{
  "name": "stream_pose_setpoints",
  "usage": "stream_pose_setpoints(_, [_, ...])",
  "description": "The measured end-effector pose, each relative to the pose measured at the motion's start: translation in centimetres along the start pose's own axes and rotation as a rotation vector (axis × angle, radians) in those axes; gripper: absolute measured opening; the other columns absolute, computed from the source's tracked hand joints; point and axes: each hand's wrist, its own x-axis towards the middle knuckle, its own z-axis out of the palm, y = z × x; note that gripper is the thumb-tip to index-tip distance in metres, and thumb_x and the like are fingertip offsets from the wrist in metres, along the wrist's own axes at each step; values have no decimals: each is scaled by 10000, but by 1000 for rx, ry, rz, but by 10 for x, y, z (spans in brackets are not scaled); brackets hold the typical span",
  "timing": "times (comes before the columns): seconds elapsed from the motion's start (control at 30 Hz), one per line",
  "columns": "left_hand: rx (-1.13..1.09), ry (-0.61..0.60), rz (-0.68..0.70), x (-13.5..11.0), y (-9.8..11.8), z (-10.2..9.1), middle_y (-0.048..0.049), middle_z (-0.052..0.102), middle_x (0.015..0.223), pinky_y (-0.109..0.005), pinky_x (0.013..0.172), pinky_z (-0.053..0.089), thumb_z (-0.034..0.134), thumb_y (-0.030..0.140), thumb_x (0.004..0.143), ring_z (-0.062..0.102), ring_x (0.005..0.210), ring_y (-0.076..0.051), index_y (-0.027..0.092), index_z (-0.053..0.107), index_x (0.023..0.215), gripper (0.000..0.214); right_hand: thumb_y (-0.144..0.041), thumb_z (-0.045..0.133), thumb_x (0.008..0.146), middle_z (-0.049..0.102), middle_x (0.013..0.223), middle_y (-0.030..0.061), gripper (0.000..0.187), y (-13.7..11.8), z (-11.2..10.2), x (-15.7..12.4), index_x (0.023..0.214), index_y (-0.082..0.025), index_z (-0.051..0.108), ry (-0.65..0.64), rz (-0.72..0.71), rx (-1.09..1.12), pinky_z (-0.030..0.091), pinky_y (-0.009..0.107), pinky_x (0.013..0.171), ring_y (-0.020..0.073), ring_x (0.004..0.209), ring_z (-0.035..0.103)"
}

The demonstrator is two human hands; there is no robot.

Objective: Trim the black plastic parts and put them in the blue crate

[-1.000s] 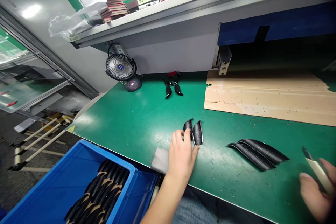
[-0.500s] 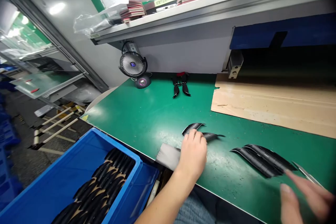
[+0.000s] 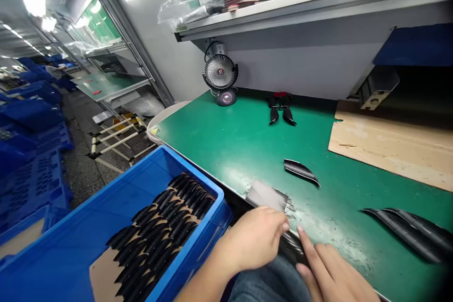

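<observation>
A black strip (image 3: 292,247) sat at the near edge of the counter (image 3: 244,146), pinched between both hands. Left hand (image 3: 253,240) had its fingers pressed together over the strip's left end; right hand (image 3: 331,271) had fingers out straight, tips on the strip's right side. Strip mostly hidden, so can't tell its full shape. Just behind the hands lay a grey pad (image 3: 267,195), & past that a lone curved black piece (image 3: 300,171). Two longer black pieces (image 3: 410,231) lay well apart to the right. Cardboard (image 3: 389,146) covered the far right of the counter. Blue bin (image 3: 71,245) w/ rows of black parts (image 3: 166,226) stood left of the counter. Fan (image 3: 220,73) & clamp (image 3: 281,108) at the back wall.
</observation>
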Motion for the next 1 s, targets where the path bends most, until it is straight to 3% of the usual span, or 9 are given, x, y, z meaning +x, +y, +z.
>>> stream_pose_setpoints(0.07, [18,158,-23,4,-21,-7,-11,627,910,-270,789,479,474,228,902,580,899,-179,261,591,985,147,-396,290,996,516,715,20,484,-5,3,15,1336,-82,431,-2,80,-36,414,259,530,148,612,539])
stream_pose_setpoints(0.17, [51,507,-158,19,-64,-19,-43,600,1068,-336,901,449,506,257,890,531,1047,-208,258,552,1119,234,-423,285,994,538,716,7,454,-7,13,41,1327,-166,457,-55,199,-88,363,265,503,154,623,548])
stream_pose_setpoints(0.27, [35,663,-272,39,-102,-19,-76,602,988,-357,862,455,436,222,908,547,975,-215,192,560,1051,192,-397,334,988,571,732,3,407,-9,21,61,1324,-206,460,-156,284,-120,342,275,501,170,639,562])
stream_pose_setpoints(0.33, [19,729,-316,50,-116,-11,-66,609,931,-347,836,453,442,206,899,553,935,-212,188,558,1018,167,-367,344,987,592,746,6,387,-12,22,63,1316,-205,467,-193,304,-130,336,272,494,173,661,577])
stream_pose_setpoints(0.5, [-6,840,-399,61,-120,8,-39,629,902,-351,821,422,464,240,895,546,948,-230,225,543,990,125,-465,284,988,648,827,34,454,-16,17,56,1278,-193,503,-176,293,-130,350,248,485,163,680,608])
stream_pose_setpoints(0.67, [-27,888,-456,64,-124,10,-31,625,881,-325,780,409,462,244,896,561,923,-222,233,543,976,114,-398,292,996,632,834,15,400,-8,22,71,1306,-213,465,-242,292,-93,347,257,507,159,717,595])
stream_pose_setpoints(0.77, [-35,909,-466,64,-126,10,-22,621,861,-309,745,406,461,258,897,569,878,-211,232,541,953,101,-433,277,991,580,763,19,445,-6,19,75,1301,-184,477,-187,189,-99,344,254,517,148,643,550])
stream_pose_setpoints(0.9, [-49,956,-466,64,-126,11,-22,617,853,-289,736,411,453,267,901,577,857,-195,224,539,925,100,-253,399,941,523,750,41,371,-9,14,89,1286,-157,495,-192,23,-172,329,291,550,185,679,494])
stream_pose_setpoints(1.0, [-75,997,-462,64,-126,12,-24,618,850,-273,724,419,454,260,896,585,834,-183,217,538,906,95,-195,389,920,488,725,31,388,-7,11,95,1294,-165,490,-200,-56,-170,335,296,560,178,648,460])
